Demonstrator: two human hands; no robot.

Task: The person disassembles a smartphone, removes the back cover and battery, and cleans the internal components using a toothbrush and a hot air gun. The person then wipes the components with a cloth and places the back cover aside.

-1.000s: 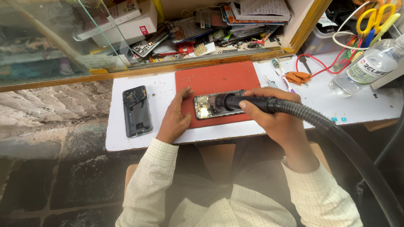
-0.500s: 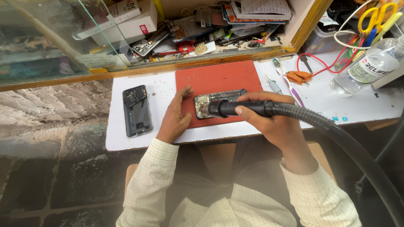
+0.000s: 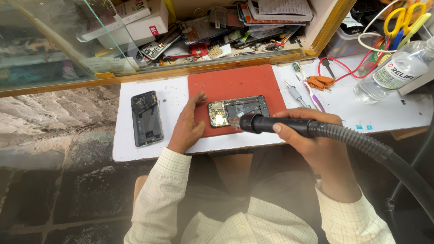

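Note:
An opened phone (image 3: 238, 110) with its circuit board showing lies on a red mat (image 3: 235, 83). My left hand (image 3: 188, 126) rests flat on the mat's left edge, just beside the phone, fingers spread. My right hand (image 3: 316, 144) grips a black hot-air nozzle (image 3: 257, 123) with a ribbed hose (image 3: 375, 149). The nozzle tip points at the phone's lower left part. A dark phone back cover (image 3: 146, 118) lies on the white table left of the mat.
A clear bottle (image 3: 393, 72), a screwdriver (image 3: 296, 94), an orange rag (image 3: 319, 82), red wires and yellow scissors (image 3: 400, 20) sit at the right. A cluttered wooden shelf (image 3: 217, 27) and a glass pane (image 3: 58, 40) stand behind the white table (image 3: 384, 113).
The nozzle has slid left and down along the phone, from over its middle to its lower left edge. My left hand has stayed at the mat's edge.

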